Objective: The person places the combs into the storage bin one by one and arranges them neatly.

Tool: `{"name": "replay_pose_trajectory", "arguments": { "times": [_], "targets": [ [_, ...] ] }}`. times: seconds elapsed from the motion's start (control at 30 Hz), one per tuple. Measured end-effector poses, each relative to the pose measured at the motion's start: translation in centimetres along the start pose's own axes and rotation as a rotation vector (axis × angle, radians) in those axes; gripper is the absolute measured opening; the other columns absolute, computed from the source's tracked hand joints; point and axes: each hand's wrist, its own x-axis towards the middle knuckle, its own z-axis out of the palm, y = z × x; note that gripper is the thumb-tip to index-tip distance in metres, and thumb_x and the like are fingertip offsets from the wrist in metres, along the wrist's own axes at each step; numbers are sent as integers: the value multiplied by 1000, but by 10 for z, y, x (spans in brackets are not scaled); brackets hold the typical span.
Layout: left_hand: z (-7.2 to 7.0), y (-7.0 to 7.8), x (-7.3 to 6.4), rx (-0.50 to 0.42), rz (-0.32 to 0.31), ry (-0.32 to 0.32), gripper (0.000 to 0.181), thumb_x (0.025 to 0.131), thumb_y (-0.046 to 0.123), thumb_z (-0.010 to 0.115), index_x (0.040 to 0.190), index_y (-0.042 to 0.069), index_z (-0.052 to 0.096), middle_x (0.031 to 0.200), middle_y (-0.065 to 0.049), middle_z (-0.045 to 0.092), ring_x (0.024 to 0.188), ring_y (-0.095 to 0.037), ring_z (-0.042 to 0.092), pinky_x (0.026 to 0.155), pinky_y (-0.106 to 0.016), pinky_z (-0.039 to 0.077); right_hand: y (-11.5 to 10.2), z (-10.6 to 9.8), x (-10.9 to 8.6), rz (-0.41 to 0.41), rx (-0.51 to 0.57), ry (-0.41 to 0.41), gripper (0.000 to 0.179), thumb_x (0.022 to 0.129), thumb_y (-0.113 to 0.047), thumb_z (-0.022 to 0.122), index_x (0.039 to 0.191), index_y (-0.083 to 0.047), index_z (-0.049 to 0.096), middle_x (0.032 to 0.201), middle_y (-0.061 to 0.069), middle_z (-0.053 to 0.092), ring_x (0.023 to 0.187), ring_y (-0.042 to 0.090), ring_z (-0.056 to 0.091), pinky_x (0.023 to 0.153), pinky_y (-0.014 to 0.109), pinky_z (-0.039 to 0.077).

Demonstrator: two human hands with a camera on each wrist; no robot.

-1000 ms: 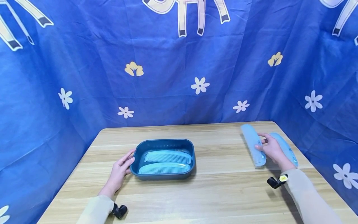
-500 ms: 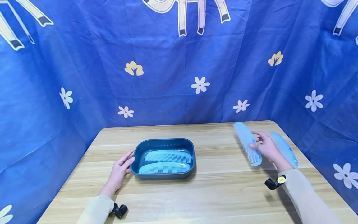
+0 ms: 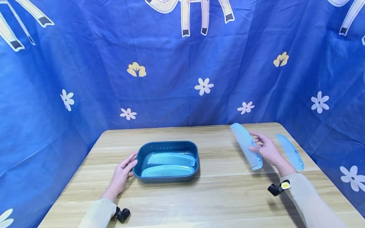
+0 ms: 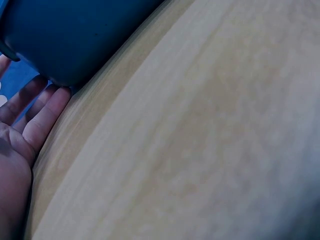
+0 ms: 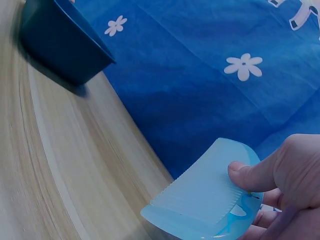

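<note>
My right hand (image 3: pixel 266 148) pinches a light-blue comb (image 3: pixel 246 144) by its spine, thumb on the face and fingers behind. In the head view the comb is raised over the right part of the table, teeth toward the left. The right wrist view shows the thumb flat on the comb (image 5: pixel 200 192). My left hand (image 3: pixel 122 174) rests against the left end of a dark teal basin (image 3: pixel 165 180). In the left wrist view its fairly straight fingers touch the basin's outer wall (image 4: pixel 75 40). Two blue combs lie side by side inside, an upper one (image 3: pixel 171 157) and a lower one (image 3: pixel 168 171).
Another light-blue comb (image 3: pixel 290 152) lies near the right edge of the wooden table (image 3: pixel 216 196), beyond the right hand. A blue patterned curtain (image 3: pixel 171 95) hangs behind the table and along both sides.
My right hand has carried the comb a short way left, away from the comb lying at the right edge, which now shows more fully. The left hand and basin stay put.
</note>
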Motion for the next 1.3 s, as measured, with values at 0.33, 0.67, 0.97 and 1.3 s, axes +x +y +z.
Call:
{"name": "replay_pose_trajectory", "arguments": {
  "times": [0.33, 0.67, 0.97, 1.3],
  "targets": [
    [0, 0, 0, 8, -5, -4, 52, 95, 31, 55, 141, 13, 41, 122, -5, 50, 95, -5, 60, 70, -26, 55, -10, 14, 0, -39, 48, -37, 60, 80, 6, 67, 135, 3, 41, 102, 23, 50, 70, 14, 52, 63, 22, 50],
    [-1, 0, 1, -16, 2, -9, 52, 94, 30, 56, 141, 12, 41, 115, 4, 54, 94, -6, 60, 70, -26, 55, -22, 28, 1, -73, 78, -84, 61, 79, 8, 68, 134, 2, 42, 103, 23, 52, 73, 16, 57, 66, 27, 54],
    [-3, -3, 2, -9, -12, -18, 52, 95, 29, 54, 142, 13, 39, 120, -1, 51, 95, -6, 59, 71, -26, 55, -32, 43, 5, -99, 65, -110, 60, 78, 6, 69, 133, 1, 45, 102, 21, 52, 72, 18, 53, 63, 24, 51],
    [-2, -1, 1, -1, -5, -16, 52, 95, 31, 54, 142, 14, 40, 128, -13, 47, 97, -6, 59, 72, -26, 55, -45, 60, 11, -101, 113, -168, 58, 81, 4, 68, 133, -2, 45, 104, 22, 52, 66, 19, 55, 63, 28, 54]
  ]
}}
